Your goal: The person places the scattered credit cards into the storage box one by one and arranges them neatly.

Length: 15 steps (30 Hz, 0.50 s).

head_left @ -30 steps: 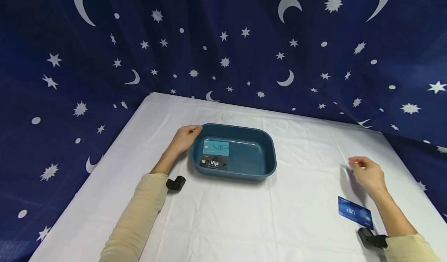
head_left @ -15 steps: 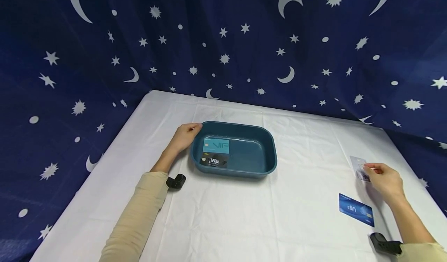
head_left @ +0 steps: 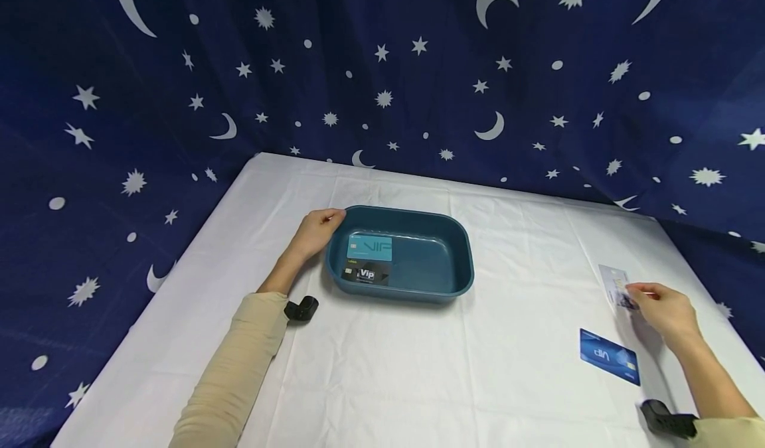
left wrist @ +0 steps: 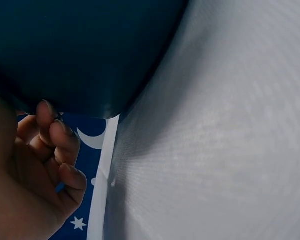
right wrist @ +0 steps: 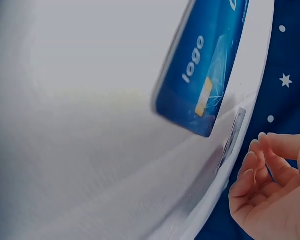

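My left hand grips the back left corner of a teal plastic tray at its rim. In the left wrist view, its fingers curl beneath the tray's dark wall. Two cards lie side by side on the tray's floor: a light-blue VIP card and a black Vip card. My right hand is over the near right edge of a pale grey card, fingers loosely curled and thumb close to the index finger. The right wrist view shows nothing between those fingertips.
A blue VIP card lies on the table just nearer than the grey one. White cloth covers the table, with a dark-blue star-and-moon curtain behind and at the sides. Black wrist cameras are strapped to both arms.
My right hand has shifted right and slightly nearer, and the pale grey card now shows beside its fingertips. My left hand keeps its grip on the tray; the view has tilted slightly.
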Motion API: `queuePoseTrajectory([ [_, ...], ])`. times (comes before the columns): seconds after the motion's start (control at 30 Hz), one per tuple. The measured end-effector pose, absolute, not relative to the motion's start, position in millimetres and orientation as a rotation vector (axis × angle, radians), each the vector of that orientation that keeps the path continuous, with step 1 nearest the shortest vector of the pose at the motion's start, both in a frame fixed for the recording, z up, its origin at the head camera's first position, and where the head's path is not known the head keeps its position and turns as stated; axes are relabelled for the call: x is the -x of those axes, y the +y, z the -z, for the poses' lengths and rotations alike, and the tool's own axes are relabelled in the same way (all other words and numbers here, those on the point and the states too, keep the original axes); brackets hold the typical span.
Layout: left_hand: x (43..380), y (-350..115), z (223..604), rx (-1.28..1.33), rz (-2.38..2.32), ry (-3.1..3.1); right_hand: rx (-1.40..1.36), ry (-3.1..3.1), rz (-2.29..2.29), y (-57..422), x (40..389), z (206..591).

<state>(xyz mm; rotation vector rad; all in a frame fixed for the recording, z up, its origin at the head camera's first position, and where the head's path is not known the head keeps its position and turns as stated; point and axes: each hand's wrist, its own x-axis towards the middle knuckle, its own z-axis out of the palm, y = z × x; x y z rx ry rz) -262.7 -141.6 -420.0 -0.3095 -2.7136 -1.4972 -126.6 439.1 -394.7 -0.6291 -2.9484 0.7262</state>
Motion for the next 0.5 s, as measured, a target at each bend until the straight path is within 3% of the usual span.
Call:
queuePoseTrajectory([
  [0.5,266,-142,417,0.287,1.498,-2.722,0.735,-2.985,-0.806,450,134,392],
])
